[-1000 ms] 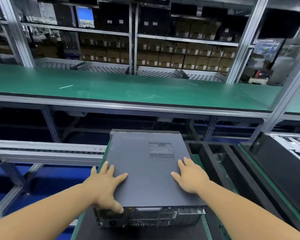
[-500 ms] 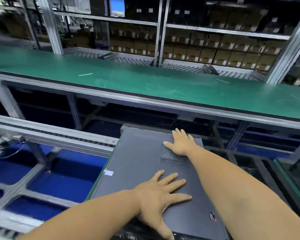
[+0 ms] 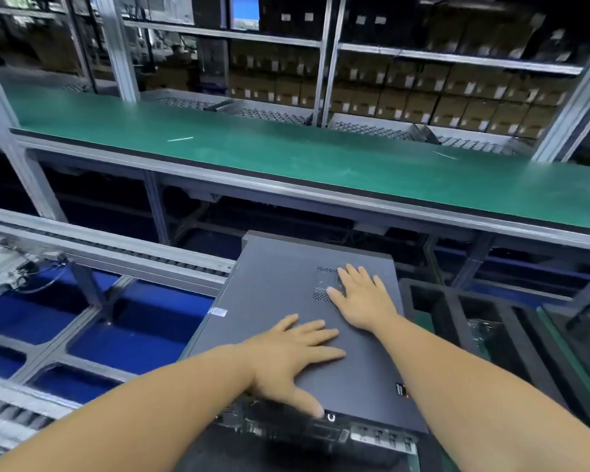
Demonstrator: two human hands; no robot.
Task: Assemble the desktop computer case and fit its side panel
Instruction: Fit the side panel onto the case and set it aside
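Observation:
A dark grey desktop computer case [image 3: 276, 301] lies flat in front of me, its grey side panel facing up and its rear ports along the near edge. My left hand [image 3: 286, 359] lies flat on the near part of the panel, fingers spread, thumb at the rear edge. My right hand [image 3: 363, 298] presses flat on the panel farther away, partly covering the vent holes [image 3: 322, 294]. A small red-and-black sticker [image 3: 401, 390] sits near the panel's right rear corner.
A green conveyor belt [image 3: 321, 158] runs across behind the case. Roller rails [image 3: 99, 247] and blue bins [image 3: 133, 321] lie to the left. Black foam trays [image 3: 474, 321] stand to the right. Shelves of cardboard boxes [image 3: 423, 97] fill the background.
Both hands slid forward along the panel from its near corners. The right hand reached the vent holes, then drew back slightly. My view shifted left and closer.

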